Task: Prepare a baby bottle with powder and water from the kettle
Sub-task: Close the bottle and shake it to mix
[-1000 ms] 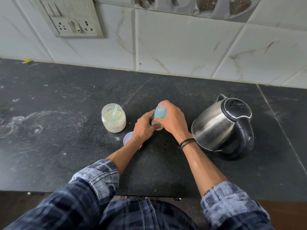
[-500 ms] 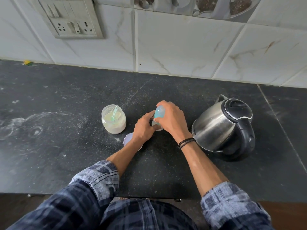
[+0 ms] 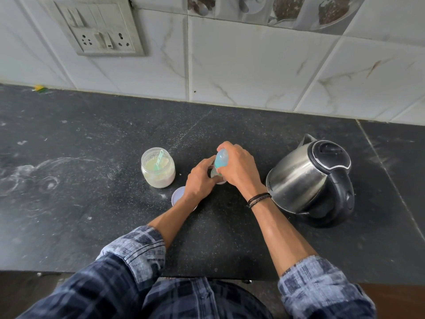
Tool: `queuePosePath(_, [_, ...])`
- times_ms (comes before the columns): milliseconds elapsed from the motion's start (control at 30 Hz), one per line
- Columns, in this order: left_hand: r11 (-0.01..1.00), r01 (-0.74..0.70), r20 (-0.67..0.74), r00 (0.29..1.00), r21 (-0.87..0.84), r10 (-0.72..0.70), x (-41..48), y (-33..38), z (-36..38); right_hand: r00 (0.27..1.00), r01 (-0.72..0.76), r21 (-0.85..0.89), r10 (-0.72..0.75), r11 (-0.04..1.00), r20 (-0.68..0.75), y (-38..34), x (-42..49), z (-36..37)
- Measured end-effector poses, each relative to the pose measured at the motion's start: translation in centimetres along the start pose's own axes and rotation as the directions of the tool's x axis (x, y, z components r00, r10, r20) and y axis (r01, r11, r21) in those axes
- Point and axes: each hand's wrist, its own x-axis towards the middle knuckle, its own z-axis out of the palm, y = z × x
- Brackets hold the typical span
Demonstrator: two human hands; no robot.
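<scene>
A small baby bottle (image 3: 218,174) stands on the black counter (image 3: 92,203), mostly hidden between my hands. My left hand (image 3: 199,179) grips its body from the left. My right hand (image 3: 239,168) curls over its top and holds the blue cap (image 3: 221,161). An open jar of white powder (image 3: 158,168) with a green scoop (image 3: 159,159) inside stands to the left. The steel kettle (image 3: 308,178) with a black lid and handle sits on the right.
A white jar lid (image 3: 178,196) lies flat under my left wrist. A switch and socket plate (image 3: 99,31) is on the tiled wall behind. Powder smears mark the counter's left part. The counter's front edge runs close to my body.
My right hand has shifted slightly on the blue cap and the cap's angle has changed a little. The left hand, jar and kettle stay where they were.
</scene>
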Motion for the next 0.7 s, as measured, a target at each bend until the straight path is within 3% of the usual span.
queuePosePath(267, [1.0,-0.02,0.015,1.0,0.014,0.02,0.14,-0.2,-0.02,0.997,0.028,-0.041,-0.025,0.999,0.069,0.06,0.15,-0.21])
queuePosePath(533, [0.999,-0.042,-0.006,0.999,0.009,0.043,0.08,-0.05,-0.1,0.998,-0.057,-0.019,0.056,0.998,-0.035,0.09,0.0,0.0])
queuePosePath(700, [0.999,-0.054,-0.003,0.999,0.008,0.054,-0.03,-0.25,-0.02,0.999,-0.009,0.009,0.008,1.0,0.044,0.47,-0.14,-0.03])
